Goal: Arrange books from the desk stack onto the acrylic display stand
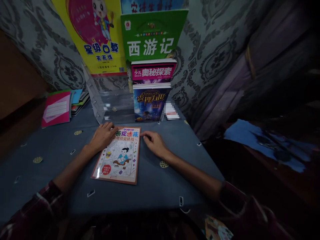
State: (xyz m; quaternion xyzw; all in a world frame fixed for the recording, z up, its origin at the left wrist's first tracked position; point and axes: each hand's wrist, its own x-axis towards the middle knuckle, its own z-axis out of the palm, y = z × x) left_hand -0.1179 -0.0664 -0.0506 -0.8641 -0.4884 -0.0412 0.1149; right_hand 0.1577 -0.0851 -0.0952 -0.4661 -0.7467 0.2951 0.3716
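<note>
Apparently loose, a thin booklet lies face up between two hands

Here the booklet (122,160), glossy and illustrated, lies flat on the dark tablecloth (162,196), slightly askew, in front of a clear plastic rack (113,100). It looks light and thin, likely bendy, and the shine on its cover suggests a rather slippery surface; careless pressure could crease a corner. Its long side edges seem the best place to take hold, thumb below and fingers above, or one hand at each side so that it does not sag.

The left hand (103,136) lies over the upper left corner, fingers together and covering part of the title; whether the thumb is tucked beneath cannot be told. The right hand (155,143) is at the upper right edge, its fingers bent and the index fingertip touching or just beside the cover; no pinch can be made out.

Beyond, the rack bears a blue book (151,105), a pink book (153,71) above it, a green book (152,36) higher up and a yellow book (100,36) to the left. Farther left, a pink notebook (56,108) lies beside a small pile of books (79,100).
</note>
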